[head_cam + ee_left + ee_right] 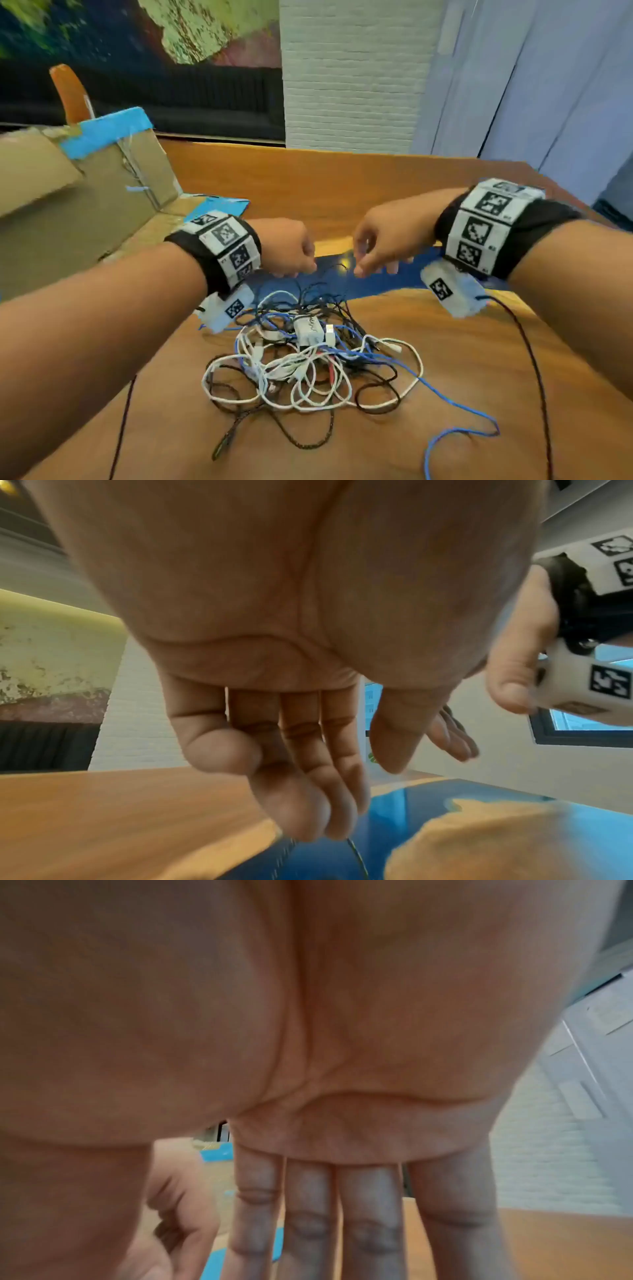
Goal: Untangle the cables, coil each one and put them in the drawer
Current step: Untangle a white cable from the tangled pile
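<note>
Cables (311, 356) lie in one tangled heap mid-surface, toward the near edge: white, black, blue and a dark braided one, w/ a small white adapter block (309, 331) sitting in the knot. One blue cable (459, 411) trails out toward the near right corner; a braided end runs toward the near edge.

Both hands hover above the far side of the heap, close together but apart. Left hand (286, 247) has fingers curled down, fingertips bunched together, and a thin black wire (329, 270) rises from the heap to them; in the left wrist view a thin wire shows just below the fingertips (318, 823), so it looks pinched, though contact itself is blurred. Right hand (383, 240) is also curled, thumb and forefinger brought together near the same thin wire; right wrist view shows fingers (310, 1218) pointing down, fairly straight, nothing visible in them. Can't tell if it actually holds the wire.

Wooden surface (479, 359) has a blue strip (387, 281) running across it under the hands. Cardboard drawer box (85, 205) w/ blue tape stands at the far left corner, open side facing the heap. Marker bands are strapped on both wrists.
</note>
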